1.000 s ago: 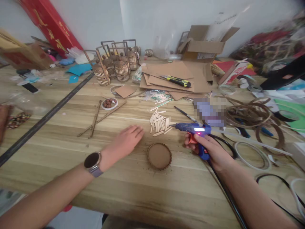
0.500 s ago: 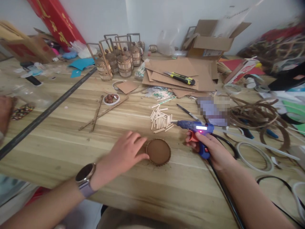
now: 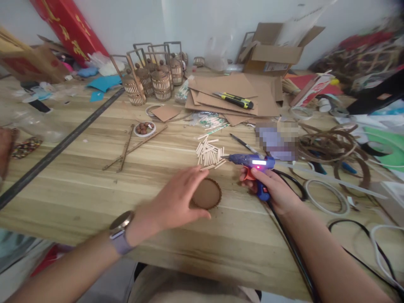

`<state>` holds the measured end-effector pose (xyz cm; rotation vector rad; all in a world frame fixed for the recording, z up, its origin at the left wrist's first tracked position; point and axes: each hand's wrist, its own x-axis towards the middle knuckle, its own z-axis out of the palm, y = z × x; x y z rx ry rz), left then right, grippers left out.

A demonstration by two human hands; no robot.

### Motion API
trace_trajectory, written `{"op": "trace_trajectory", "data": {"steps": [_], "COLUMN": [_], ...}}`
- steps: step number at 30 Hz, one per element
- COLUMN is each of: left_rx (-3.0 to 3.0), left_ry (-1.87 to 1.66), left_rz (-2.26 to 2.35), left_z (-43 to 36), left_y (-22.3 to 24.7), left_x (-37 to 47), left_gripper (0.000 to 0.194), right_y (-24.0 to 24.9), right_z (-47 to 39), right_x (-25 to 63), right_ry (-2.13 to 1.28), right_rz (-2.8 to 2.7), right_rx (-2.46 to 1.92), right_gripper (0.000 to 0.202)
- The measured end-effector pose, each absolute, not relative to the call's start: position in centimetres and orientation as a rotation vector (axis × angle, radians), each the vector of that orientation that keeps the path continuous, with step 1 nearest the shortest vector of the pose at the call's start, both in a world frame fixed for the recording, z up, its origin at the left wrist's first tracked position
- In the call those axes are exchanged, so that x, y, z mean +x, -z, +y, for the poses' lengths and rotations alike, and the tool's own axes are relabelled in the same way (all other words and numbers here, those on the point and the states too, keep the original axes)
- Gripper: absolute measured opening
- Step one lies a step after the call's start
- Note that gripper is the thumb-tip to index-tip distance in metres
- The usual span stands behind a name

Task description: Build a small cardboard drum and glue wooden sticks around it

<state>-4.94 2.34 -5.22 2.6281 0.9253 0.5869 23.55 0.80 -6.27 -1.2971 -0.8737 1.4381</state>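
Observation:
My left hand (image 3: 179, 195) spreads over the left side of a round brown cardboard disc with a raised rim (image 3: 208, 194), thumb and fingers apart. Whether it touches the rim I cannot tell. In my right hand (image 3: 273, 187) is a blue hot glue gun (image 3: 252, 160) with a lit white strip and a red trigger under my fingers. Its nozzle points left, close to a heap of short pale wooden sticks (image 3: 208, 152) just beyond the disc.
Small lidded stick baskets (image 3: 162, 84) with tall handles stand at the back. Cardboard sheets (image 3: 227, 88) bear utility knives (image 3: 235, 101). A white bowl of brown balls (image 3: 145, 128) sits by crossed twigs (image 3: 126, 153). Tape rolls (image 3: 326, 198) and coiled strips lie right. Another person's hand (image 3: 6, 143) shows at far left.
My left hand has moved right, from beside the disc to over its left part, with fingers wider. The right hand keeps hold of the glue gun. The whole view has shifted slightly.

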Motion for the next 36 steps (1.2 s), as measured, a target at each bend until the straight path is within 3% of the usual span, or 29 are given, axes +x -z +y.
{"op": "trace_trajectory", "data": {"steps": [2, 7, 16, 23, 30, 36], "left_rx": [2.673, 2.671, 2.509, 2.196, 1.819, 1.669], "left_ry": [-0.422, -0.366, -0.407, -0.496, -0.429, -0.428], "left_rz": [0.853, 1.028, 1.355, 1.497, 1.457, 1.363], "left_z": [2.2, 4.0, 7.6, 8.8, 8.4, 7.3], "left_y": [5.5, 5.2, 4.2, 3.4, 1.8, 1.2], "left_x": [-3.0, -2.7, -8.2, -9.0, -8.7, -7.8], "left_gripper": [0.103, 0.085, 0.086, 0.069, 0.078, 0.078], "right_y": [6.3, 6.0, 5.8, 6.1, 5.2, 3.8], "right_z": [0.8, 0.8, 0.7, 0.6, 0.2, 0.0], "right_x": [23.5, 23.2, 23.0, 23.0, 21.9, 17.9], "right_ry": [-1.435, -1.452, -1.461, -1.439, -1.43, -1.692], "right_rz": [-0.866, -0.86, -0.84, -0.875, -0.761, -0.568], "right_rx": [-1.291, -1.282, -1.283, -1.278, -1.234, -1.002], "right_gripper": [0.039, 0.041, 0.044, 0.039, 0.039, 0.031]}}
